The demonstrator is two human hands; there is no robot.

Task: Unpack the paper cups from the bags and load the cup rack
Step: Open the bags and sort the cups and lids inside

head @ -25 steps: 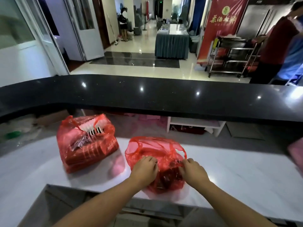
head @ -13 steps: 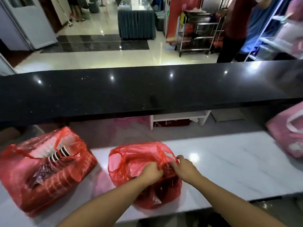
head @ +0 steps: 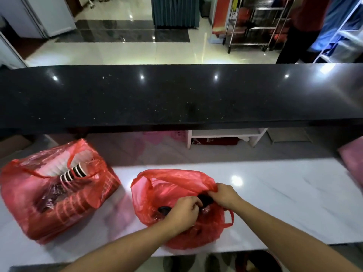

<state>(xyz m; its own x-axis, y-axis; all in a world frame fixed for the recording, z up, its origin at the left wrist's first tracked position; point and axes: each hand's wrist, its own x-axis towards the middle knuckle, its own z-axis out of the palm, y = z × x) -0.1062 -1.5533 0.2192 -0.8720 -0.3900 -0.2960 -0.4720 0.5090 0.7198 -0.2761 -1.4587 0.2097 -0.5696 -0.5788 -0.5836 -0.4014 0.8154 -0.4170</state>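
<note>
Two red plastic bags lie on the white marble counter (head: 284,203). The larger bag (head: 39,209) at the left is packed with stacked paper cups (head: 73,171), some poking out of its mouth. In front of me sits the smaller red bag (head: 169,189). My left hand (head: 182,213) is curled at its mouth, fingers tucked in among dark contents (head: 205,200). My right hand (head: 224,194) pinches the bag's upper edge and holds it up. What is inside this bag is too dark to tell. No cup rack is in view.
A raised black granite ledge (head: 176,99) runs across behind the counter. A pink bag (head: 351,160) sits at the far right edge. Beyond the ledge are a tiled floor, a steel trolley (head: 253,26) and a standing person (head: 300,30).
The view has tilted further down and closer. My right hand has lifted the small bag's edge, widening its mouth, and my left hand has slipped into the opening. The bags have stayed put.
</note>
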